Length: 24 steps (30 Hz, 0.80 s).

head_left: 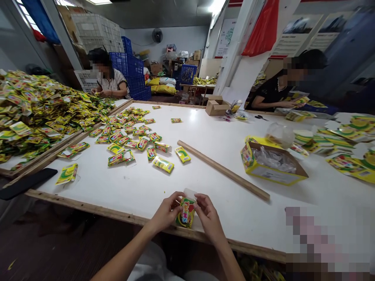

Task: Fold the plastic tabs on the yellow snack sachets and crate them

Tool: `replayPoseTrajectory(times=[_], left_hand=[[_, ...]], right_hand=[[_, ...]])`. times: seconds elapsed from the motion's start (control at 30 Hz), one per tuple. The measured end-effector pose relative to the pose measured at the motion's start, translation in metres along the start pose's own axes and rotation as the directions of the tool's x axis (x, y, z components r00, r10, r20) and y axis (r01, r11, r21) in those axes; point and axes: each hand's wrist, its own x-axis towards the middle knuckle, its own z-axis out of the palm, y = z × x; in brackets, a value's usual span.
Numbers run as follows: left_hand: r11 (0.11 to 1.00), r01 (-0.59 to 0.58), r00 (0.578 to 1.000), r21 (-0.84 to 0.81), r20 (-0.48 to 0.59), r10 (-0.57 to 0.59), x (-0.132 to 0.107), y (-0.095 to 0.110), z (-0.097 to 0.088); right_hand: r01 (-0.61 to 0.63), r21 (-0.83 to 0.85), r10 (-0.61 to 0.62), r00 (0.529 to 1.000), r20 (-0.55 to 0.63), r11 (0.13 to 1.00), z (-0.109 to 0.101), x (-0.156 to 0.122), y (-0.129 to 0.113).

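Close to the table's front edge I hold a small yellow and green printed carton (185,214) between both hands. Its white end flap (190,192) stands up at the top. My left hand (170,208) pinches the carton's left side, thumb on the front. On the right side, my right hand (208,212) has its thumb and fingers closed at the upper corner, by the flap. Beyond my hands lie similar cartons, among them a yellow one (163,164) and another (183,155) beside a wooden strip (222,169).
A large heap of cartons (43,105) covers the left table. At right stand an open yellow box (272,175) with clear plastic inside and stacks of flat printed card (351,136). A brown cardboard box (216,106) and scissors (260,117) lie farther back. Two people sit across the tables.
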Motion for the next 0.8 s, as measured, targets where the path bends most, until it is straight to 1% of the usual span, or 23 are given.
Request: replayPoseTrajectory(times=[0.1, 0.17, 0.23, 0.3, 0.37, 0.4, 0.53, 0.6, 0.7, 0.8], left_hand=[[1.000, 0.009, 0.999, 0.011, -0.035, -0.008, 0.001, 0.001, 0.000], [1.000, -0.019, 0.994, 0.026, -0.112, 0.021, 0.003, 0.001, 0.002], [0.998, -0.060, 0.980, 0.035, -0.190, 0.065, 0.006, 0.002, 0.005], [0.996, -0.092, 0.969, 0.008, -0.228, 0.091, 0.008, 0.002, 0.009], [0.993, -0.114, 0.966, -0.008, -0.235, 0.109, 0.009, 0.004, 0.010], [0.992, -0.124, 0.964, 0.015, -0.236, 0.124, 0.009, 0.005, 0.010], [0.967, -0.132, 0.952, 0.218, -0.245, 0.186, 0.005, 0.010, 0.004], [0.956, -0.127, 0.946, 0.263, -0.258, 0.197, 0.002, 0.013, 0.002], [0.965, -0.109, 0.942, 0.238, -0.285, 0.177, 0.000, 0.014, 0.002], [0.978, -0.073, 0.935, 0.197, -0.327, 0.136, 0.004, 0.014, 0.005]], right_hand=[[0.010, -0.064, -0.007, 0.999, 0.047, 0.998, 0.001, 0.003, 0.002], [0.022, -0.110, -0.015, 0.998, 0.060, 0.994, 0.003, 0.006, 0.003], [0.043, -0.122, -0.040, 0.999, 0.025, 0.992, 0.007, 0.008, 0.004], [0.059, -0.081, -0.064, 0.996, -0.056, 0.995, 0.011, 0.009, 0.006], [0.064, -0.033, -0.068, 0.991, -0.116, 0.997, 0.013, 0.008, 0.009], [0.064, -0.028, -0.067, 0.991, -0.118, 0.998, 0.014, 0.007, 0.009], [0.074, -0.078, -0.076, 0.997, -0.025, 0.994, 0.016, 0.001, 0.008], [0.086, -0.083, -0.088, 0.996, -0.021, 0.993, 0.018, 0.000, 0.006], [0.076, -0.100, -0.081, 0.996, -0.045, 0.992, 0.022, 0.001, 0.005], [0.042, -0.122, -0.050, 0.997, -0.066, 0.992, 0.023, 0.007, 0.003]])
